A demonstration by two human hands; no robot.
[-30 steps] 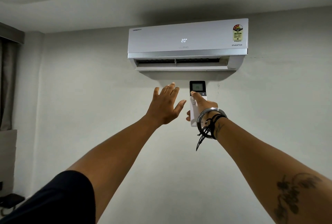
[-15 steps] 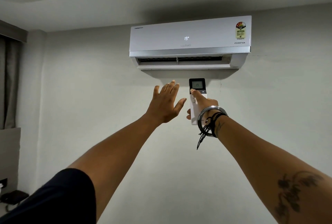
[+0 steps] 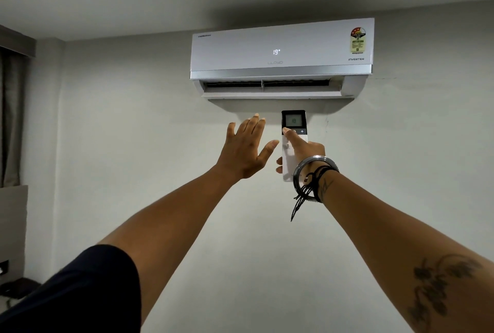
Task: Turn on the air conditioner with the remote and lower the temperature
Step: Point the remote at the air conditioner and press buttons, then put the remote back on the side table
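Right hand (image 3: 304,149) grip on remote (image 3: 293,129), air conditioner (image 3: 280,57) showing 19, left hand (image 3: 246,151) spread

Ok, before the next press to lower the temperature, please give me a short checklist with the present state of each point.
1. Air conditioner is on, display lit at 19: ok.
2. Louver open: ok.
3. Remote held in right hand, upright below the unit: ok.
4. Thumb on the button row left of plus: ok.
5. Remote screen appears to read 18, unit 19: not ok.
6. Left hand open, off the remote: ok.
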